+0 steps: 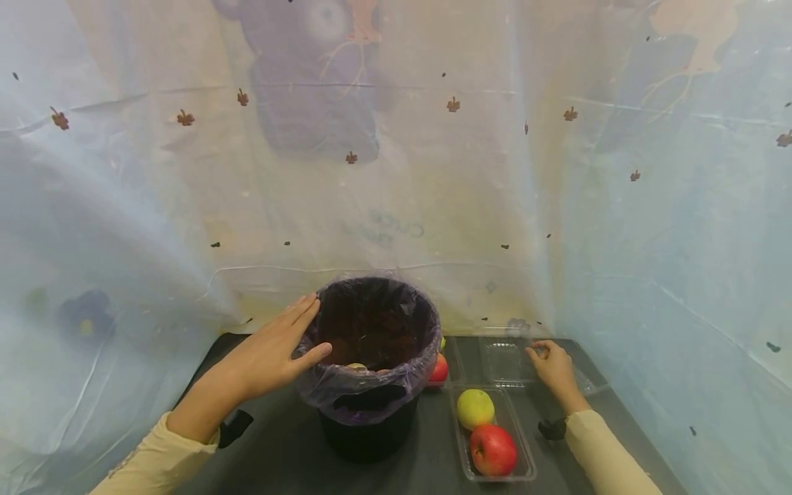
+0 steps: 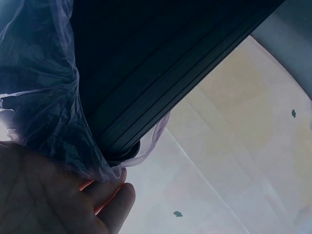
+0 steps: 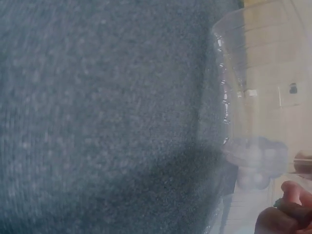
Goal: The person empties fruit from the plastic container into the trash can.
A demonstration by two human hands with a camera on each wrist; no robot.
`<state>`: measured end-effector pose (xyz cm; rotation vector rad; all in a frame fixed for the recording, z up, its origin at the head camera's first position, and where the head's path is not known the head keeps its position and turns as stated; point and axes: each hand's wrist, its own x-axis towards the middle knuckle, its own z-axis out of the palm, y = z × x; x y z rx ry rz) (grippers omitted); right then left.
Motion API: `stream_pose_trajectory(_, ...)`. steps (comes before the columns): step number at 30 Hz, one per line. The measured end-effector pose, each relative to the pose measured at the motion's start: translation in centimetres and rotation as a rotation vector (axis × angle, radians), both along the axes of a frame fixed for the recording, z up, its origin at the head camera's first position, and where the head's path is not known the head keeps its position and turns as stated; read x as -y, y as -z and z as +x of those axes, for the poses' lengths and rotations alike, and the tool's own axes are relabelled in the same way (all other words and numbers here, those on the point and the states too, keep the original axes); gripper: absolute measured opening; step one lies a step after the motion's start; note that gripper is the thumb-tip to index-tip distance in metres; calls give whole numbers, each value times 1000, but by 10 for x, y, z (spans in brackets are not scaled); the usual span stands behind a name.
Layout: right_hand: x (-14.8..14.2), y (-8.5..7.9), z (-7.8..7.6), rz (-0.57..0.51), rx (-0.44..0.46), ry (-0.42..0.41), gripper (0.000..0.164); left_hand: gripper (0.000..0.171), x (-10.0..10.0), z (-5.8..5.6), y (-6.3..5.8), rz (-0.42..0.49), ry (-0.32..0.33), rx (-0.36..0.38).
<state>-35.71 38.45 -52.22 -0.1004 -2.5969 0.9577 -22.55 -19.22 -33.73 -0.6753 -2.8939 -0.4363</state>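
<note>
While pinching clear tray (image 1: 509, 366) in right hand (image 1: 553, 371) and resting straight-fingered left hand (image 1: 269, 354) on lined bin (image 1: 369, 434), risks buckling tray by squeezing, toppling bin by pushing.

Far sheet (image 1: 421, 185): translucent, cream-toned plastic hanging beyond the worktop (image 1: 272, 440), with soft folds and a horizontal crease low down.
Left sheet (image 1: 124, 234): pale bluish-white plastic with long, glossy folds.
Right sheet (image 1: 693, 247): pale blue plastic, lightly creased.
Purple print (image 1: 309, 103): a large, blurred figure high on the far sheet, left of centre.
Peach print (image 1: 699, 31): a soft-edged shape high on the right.
Leaf marks (image 1: 185, 118): small, brown, scattered mostly across the upper part.
Flower print (image 1: 86, 309): bluish-purple with a yellow centre, low on the left sheet.
Lettering (image 1: 399, 227): greenish, low on the far sheet, mostly too faint to read.
Surface: the worktop is dark grey.
</note>
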Motion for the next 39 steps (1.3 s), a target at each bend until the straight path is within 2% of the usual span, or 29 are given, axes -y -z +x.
stream_pose_trajectory(10,7,-1,4,42,-155,52,26,99,1,0,2,-10,-8,-4)
stream_pose_trajectory(17,18,-2,4,61,-228,8,23,97,0,0,2,-4,-6,0)
stream_pose_trajectory(27,45,-16,6,14,-109,-133,26,100,1,-2,2,-9,-8,-1)
stream_pose_trajectory(34,60,-22,2,28,-97,-304,29,100,1,-2,2,-10,-12,2)
stream_pose_trajectory(39,60,-28,-3,29,-27,-423,34,100,1,-1,1,-7,-9,4)
